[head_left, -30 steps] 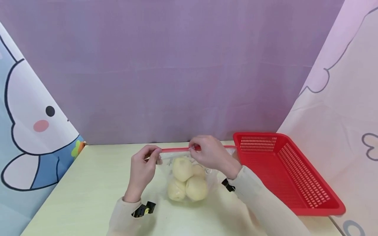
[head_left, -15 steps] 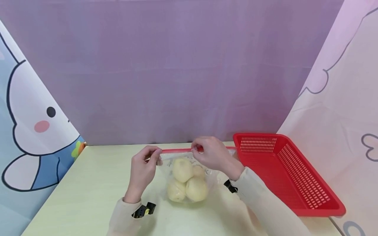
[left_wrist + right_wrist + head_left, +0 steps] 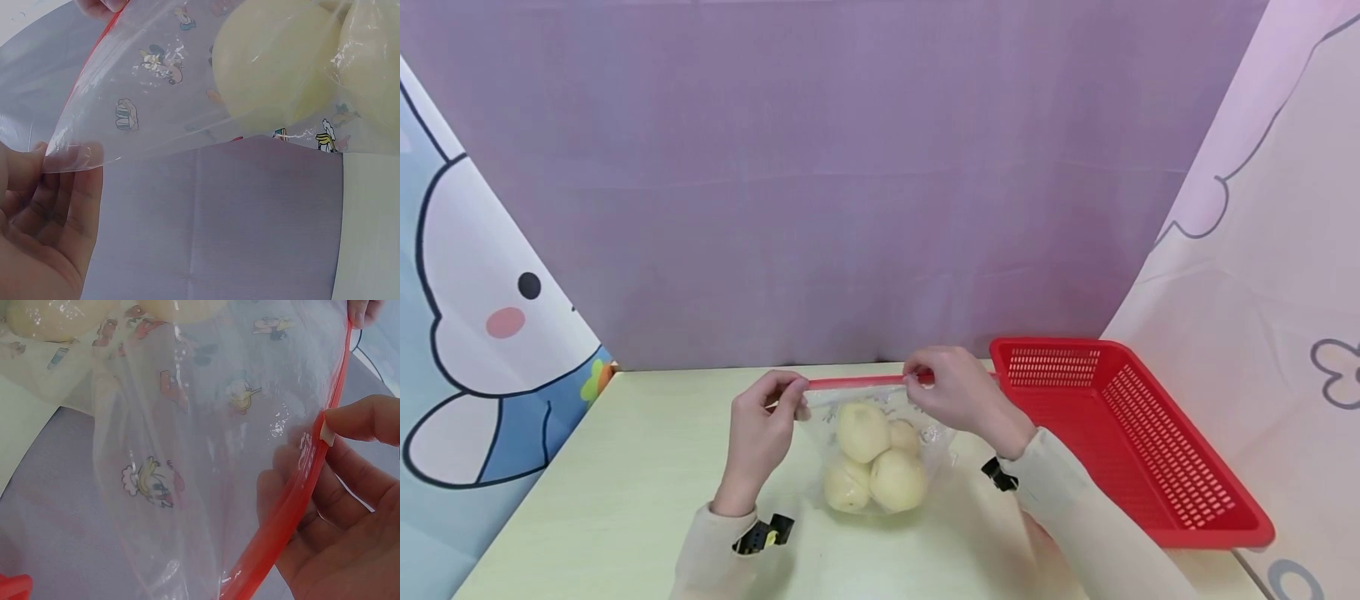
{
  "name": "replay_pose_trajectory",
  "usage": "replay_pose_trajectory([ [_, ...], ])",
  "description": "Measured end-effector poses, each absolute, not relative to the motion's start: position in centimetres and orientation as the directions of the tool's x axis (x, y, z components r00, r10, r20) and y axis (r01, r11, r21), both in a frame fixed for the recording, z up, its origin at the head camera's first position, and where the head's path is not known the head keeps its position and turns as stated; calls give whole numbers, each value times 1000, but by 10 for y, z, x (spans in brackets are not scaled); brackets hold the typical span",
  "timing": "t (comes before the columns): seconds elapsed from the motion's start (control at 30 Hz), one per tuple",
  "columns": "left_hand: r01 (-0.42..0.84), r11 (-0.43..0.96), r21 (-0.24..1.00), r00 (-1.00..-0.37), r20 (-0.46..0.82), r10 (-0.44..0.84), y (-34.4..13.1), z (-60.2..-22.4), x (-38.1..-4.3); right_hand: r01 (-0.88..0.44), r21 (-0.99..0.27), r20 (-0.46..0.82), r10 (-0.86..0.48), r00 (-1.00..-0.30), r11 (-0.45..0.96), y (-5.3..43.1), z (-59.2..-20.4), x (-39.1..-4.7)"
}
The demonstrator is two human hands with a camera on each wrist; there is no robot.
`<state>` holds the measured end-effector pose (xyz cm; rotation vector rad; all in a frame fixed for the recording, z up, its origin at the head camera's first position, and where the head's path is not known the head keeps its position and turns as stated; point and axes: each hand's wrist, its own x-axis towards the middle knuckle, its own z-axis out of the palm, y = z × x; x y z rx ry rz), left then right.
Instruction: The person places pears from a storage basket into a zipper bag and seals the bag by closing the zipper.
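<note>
A clear zip bag [image 3: 823,425] with printed cartoon figures and a red zip edge [image 3: 853,382] hangs between my hands. Several pale yellow, round fruits [image 3: 899,481] fill its lower part. At the bag's top left corner, my left hand [image 3: 763,429] pinches the plastic between thumb and fingers. My right hand [image 3: 958,392] pinches a small white slider [image 3: 327,432] on the red edge, with its other fingers behind the bag. In the right wrist view the red strip [image 3: 272,540] looks wider and looser on the near side of the slider than beyond it.
A red plastic basket [image 3: 1217,540] with slotted walls stands on the right of the pale table [image 3: 625,467], close beside my right forearm. A purple backdrop [image 3: 850,183] rises behind the table, with printed panels at both sides.
My right hand has moved to the right along the bag's red edge, leaving a longer stretch of it showing between the hands. The left hand has stayed at its corner.
</note>
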<state>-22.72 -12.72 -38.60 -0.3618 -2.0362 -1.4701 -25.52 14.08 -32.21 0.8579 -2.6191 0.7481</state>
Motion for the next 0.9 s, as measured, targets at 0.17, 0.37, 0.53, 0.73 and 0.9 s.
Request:
replay_pose_trajectory([
  [0.17,531,356,769,-790,601,-120,-128,-386,-226,-607,-391,408,-461,-788,692,141,-323,-256],
  [0.37,524,356,774,-796,594,-121,-128,-385,-226,-604,-391,401,-463,-791,694,144,-322,-255],
  [0.53,520,354,777,-798,590,-121,-129,-385,-226,-574,-409,381,-439,-814,709,149,-321,-253],
  [0.73,519,358,776,-798,590,-122,-129,-384,-227,-552,-413,385,-410,-827,725,154,-320,-251],
  [0.9,519,354,778,-799,588,-123,-129,-384,-228,-545,-408,397,-396,-828,732,156,-321,-251],
])
